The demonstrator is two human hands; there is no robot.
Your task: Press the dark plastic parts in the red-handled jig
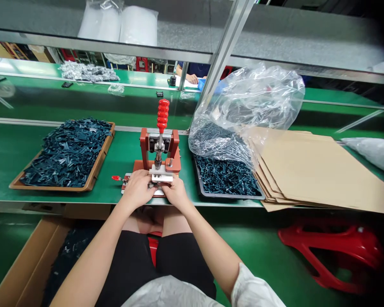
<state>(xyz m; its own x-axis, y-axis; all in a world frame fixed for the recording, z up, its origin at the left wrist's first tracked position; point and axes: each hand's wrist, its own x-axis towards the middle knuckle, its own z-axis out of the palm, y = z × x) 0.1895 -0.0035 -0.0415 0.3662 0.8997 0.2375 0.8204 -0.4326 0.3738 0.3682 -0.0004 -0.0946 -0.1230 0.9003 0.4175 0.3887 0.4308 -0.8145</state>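
A toggle-clamp fixture (176, 165) with a reddish-brown base stands on the green bench, its red ribbed handle (163, 116) pointing straight up. Under the plunger sits a silver metal block (161, 174). My left hand (138, 188) is at the left front of this block, fingers curled in and thumb toward the middle. From the right, my right hand (176, 192) meets the same spot with its fingers bent and thumb inward. Both hands look closed, but whatever is between the fingers is too small and covered to make out. A small red-tipped lever (116, 178) sticks out left of the fixture.
A brown tray (92, 181) heaped with dark flat plastic pieces lies left. On the right are a black tray (230, 196) of small dark parts, a clear plastic bag (262, 98) over it, and stacked cardboard sheets (326, 170). A metal post (222, 55) rises behind; a co-worker's hand (192, 79) shows beyond.
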